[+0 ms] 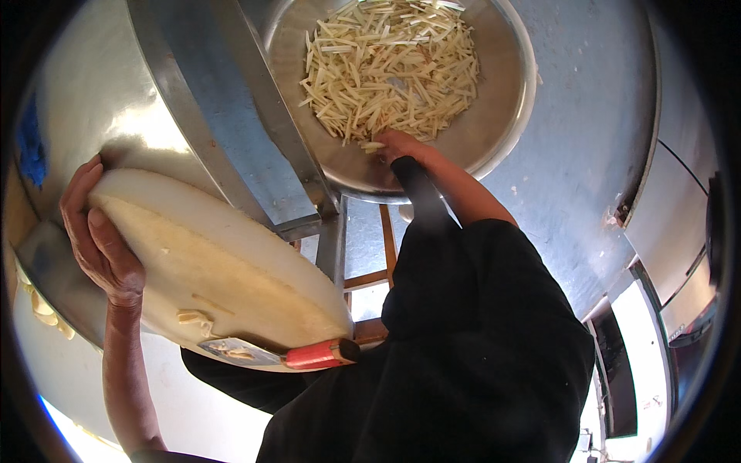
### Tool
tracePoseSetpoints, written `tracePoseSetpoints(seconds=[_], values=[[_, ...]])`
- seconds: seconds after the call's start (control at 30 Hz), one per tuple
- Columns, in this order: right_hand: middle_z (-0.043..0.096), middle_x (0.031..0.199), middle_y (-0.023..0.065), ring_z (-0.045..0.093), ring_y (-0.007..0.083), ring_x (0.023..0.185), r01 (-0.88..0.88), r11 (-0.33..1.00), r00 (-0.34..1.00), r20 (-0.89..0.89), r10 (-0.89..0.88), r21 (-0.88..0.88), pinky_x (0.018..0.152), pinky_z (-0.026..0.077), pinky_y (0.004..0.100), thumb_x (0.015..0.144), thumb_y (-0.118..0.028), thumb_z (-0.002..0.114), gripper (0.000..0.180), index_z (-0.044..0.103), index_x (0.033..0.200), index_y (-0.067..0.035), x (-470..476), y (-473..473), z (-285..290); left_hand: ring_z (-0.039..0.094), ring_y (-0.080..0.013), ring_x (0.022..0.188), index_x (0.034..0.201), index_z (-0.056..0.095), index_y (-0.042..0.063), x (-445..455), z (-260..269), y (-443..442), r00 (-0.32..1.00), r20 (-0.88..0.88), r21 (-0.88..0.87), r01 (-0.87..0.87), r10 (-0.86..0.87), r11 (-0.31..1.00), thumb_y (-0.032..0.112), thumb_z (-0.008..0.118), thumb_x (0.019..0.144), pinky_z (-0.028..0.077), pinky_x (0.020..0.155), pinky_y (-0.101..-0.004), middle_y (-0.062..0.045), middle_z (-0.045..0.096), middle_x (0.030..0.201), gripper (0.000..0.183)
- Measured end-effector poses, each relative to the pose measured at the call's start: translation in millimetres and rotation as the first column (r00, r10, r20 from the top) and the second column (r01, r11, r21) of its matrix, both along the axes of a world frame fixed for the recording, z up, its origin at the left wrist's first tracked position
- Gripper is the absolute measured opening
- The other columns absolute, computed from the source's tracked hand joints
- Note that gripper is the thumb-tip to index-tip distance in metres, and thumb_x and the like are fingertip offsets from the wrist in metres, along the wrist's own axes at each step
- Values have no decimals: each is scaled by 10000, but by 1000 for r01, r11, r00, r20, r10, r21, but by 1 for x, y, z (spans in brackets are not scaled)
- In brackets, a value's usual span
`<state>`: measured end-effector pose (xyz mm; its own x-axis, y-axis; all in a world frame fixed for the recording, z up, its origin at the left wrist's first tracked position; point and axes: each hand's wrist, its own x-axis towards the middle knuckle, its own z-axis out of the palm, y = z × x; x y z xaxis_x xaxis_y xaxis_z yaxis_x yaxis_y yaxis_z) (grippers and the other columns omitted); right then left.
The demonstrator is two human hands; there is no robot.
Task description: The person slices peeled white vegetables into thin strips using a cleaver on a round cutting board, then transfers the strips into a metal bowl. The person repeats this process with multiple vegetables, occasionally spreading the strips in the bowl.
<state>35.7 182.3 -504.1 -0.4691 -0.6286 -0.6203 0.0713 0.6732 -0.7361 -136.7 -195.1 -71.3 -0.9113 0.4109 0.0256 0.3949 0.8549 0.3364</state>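
Note:
My left hand grips the far left edge of a thick, round, pale cutting board, thumb on its top and fingers around the side. On the board's near edge lies a cleaver with a red-wrapped handle; pale scraps cling to its blade. A few pale peelings rest beside it on the board. My right hand reaches inside a wide stainless steel bowl, with a few pale cut strips at its fingertips. A heap of similar vegetable strips covers the bowl's bottom.
A raised metal rim runs between the board and the bowl. The bowl stands on a metal surface. At far left are pale vegetable pieces and something blue. A wooden frame shows below, between board and bowl.

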Motion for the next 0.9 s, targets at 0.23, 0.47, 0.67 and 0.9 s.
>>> tracePoseSetpoints(seconds=[0.23, 0.47, 0.67, 0.9], values=[[676, 1212, 189, 663, 373, 1081, 666, 733, 724, -356, -591, 137, 906, 531, 438, 938, -151, 627, 372, 642, 1309, -119, -105, 70, 36, 588, -287, 1224, 1324, 581, 49, 7, 2, 0, 998, 21, 8, -55, 55, 998, 327, 294, 1101, 457, 1073, -403, -134, 607, 1329, 457], [507, 1527, 72, 435, 303, 1412, 2, 997, 817, -575, 46, 82, 1126, 347, 547, 851, -108, 636, 327, 708, 1167, -146, -96, -78, 40, 585, -287, 1218, 1324, 579, 43, 0, 1, 1, 1000, 0, 2, -9, 9, 1000, 319, 308, 1100, 452, 1073, -404, -135, 606, 1331, 447], [475, 1556, 42, 373, 298, 1468, -56, 977, 708, -681, 186, 208, 1101, 308, 674, 904, -243, 602, 294, 686, 1176, -169, -27, -35, -33, 586, -293, 1217, 1324, 579, 40, -5, 0, 1, 1000, 10, 33, 21, -21, 999, 311, 310, 1100, 456, 1070, -403, -137, 605, 1331, 443], [642, 1282, 179, 628, 358, 1154, 540, 809, 829, -314, -463, 231, 957, 517, 507, 893, -95, 621, 310, 675, 1198, -83, -178, 67, 68, 588, -288, 1220, 1312, 585, 44, 10, 4, -1, 999, 12, 3, -41, 41, 999, 313, 305, 1101, 459, 1068, -399, -133, 611, 1327, 441]])
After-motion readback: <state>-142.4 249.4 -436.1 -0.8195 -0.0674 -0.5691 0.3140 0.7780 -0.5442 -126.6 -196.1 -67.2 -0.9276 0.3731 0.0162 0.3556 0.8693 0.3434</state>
